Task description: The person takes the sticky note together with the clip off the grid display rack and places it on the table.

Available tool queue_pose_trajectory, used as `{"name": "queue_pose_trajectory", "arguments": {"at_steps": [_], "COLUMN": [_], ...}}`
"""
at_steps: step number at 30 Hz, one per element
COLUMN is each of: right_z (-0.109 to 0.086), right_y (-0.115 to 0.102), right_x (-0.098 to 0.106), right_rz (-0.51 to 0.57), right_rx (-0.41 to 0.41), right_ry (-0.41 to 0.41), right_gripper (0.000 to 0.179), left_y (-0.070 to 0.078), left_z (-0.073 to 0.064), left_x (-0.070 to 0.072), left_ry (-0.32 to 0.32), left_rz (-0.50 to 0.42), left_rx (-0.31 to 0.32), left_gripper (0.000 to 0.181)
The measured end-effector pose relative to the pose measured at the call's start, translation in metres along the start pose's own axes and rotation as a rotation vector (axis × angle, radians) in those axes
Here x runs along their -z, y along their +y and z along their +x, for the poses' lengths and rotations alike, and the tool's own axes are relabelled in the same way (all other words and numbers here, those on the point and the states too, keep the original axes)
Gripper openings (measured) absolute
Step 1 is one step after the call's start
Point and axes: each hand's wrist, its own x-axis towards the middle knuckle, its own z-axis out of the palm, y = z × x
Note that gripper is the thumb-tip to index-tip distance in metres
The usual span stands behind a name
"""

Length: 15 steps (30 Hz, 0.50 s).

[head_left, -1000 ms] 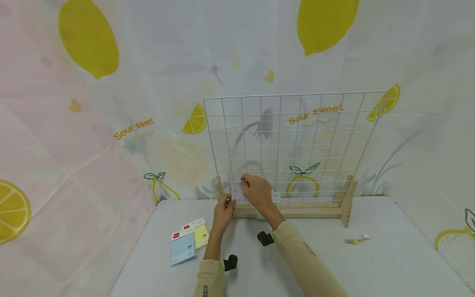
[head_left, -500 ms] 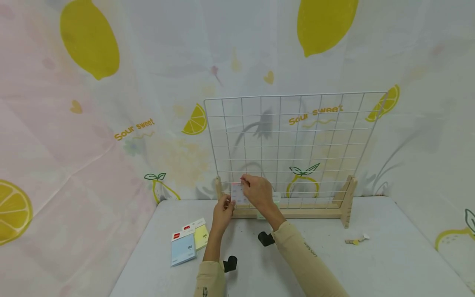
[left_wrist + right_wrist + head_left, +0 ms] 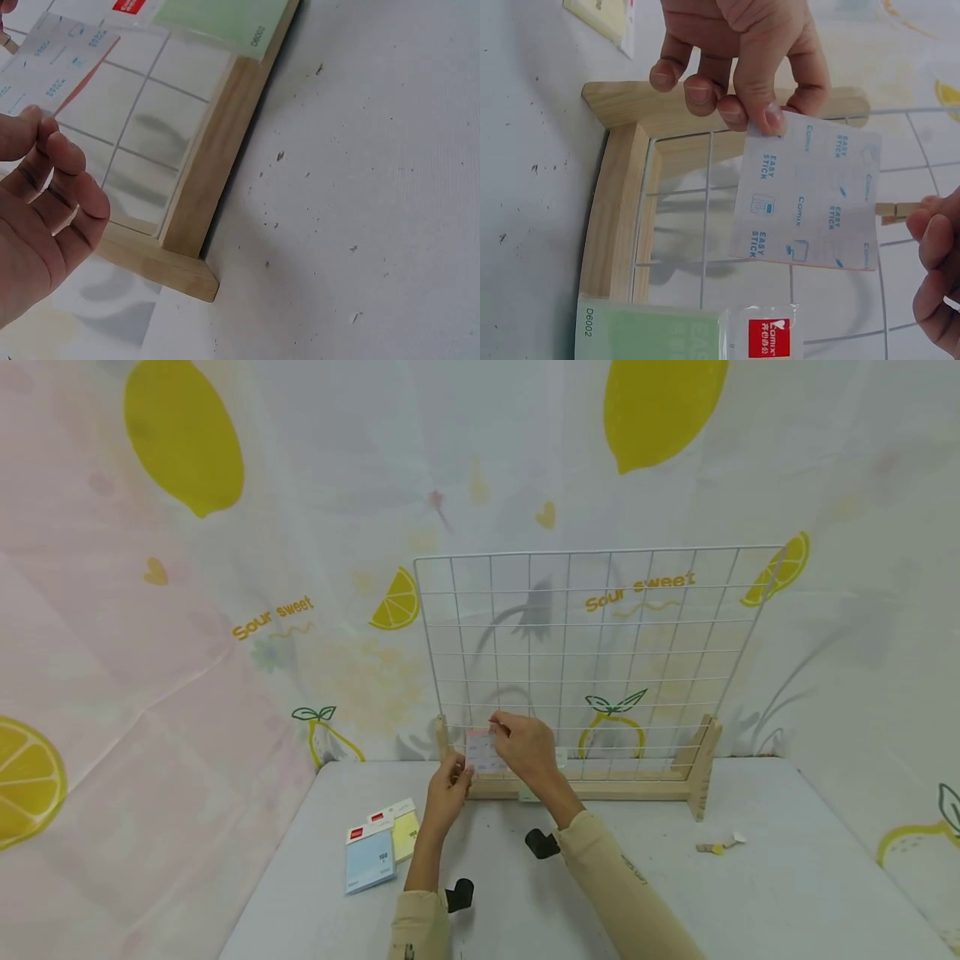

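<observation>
A small sticky note pad (image 3: 810,195), its white backing printed in blue and one edge pinkish-orange, is in front of the lower left of the white wire grid (image 3: 570,652). My left hand (image 3: 450,785) pinches a lower corner of it between thumb and fingers. At the pad's upper edge, my right hand (image 3: 528,747) holds a small wooden clothespin (image 3: 898,210); whether its jaws grip both pad and wire I cannot tell. Beside the pad on the grid is a green sticky note pack (image 3: 652,330) with a red label, partly hidden by my right hand in the head view.
The grid stands in a wooden base (image 3: 600,790) at the back of the white table (image 3: 637,893). Blue (image 3: 370,862) and yellow (image 3: 407,837) sticky note packs overlap on the left. Small wooden clips (image 3: 720,846) lie on the right. A lemon-print curtain (image 3: 315,485) hangs behind.
The pad has turned slightly, so more of its printed face and pinkish upper edge shows. Both hands stay almost in place with the same hold.
</observation>
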Motion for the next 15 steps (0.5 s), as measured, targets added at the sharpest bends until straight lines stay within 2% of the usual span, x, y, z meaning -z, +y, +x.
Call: {"name": "queue_pose_trajectory", "arguments": {"at_steps": [6,9,15], "right_z": [-0.0027,-0.0033,-0.0049], "right_y": [-0.0012,-0.0019,-0.0004], "right_x": [0.0025,0.0037,0.0055], "right_rz": [-0.001,0.013,0.022], "right_rx": [0.006,0.010,0.030], "right_ry": [-0.001,0.006,0.029], "right_gripper": [0.005,0.004,0.004], "left_y": [0.0075,0.0085,0.0003], "left_z": [-0.0051,-0.0051,-0.0046], "left_x": [0.0033,0.0051,0.0061], "left_ry": [-0.027,-0.025,0.007], "left_rz": [0.004,-0.008,-0.011], "left_rx": [-0.030,-0.022,0.007], "left_gripper": [0.007,0.009,0.011]}}
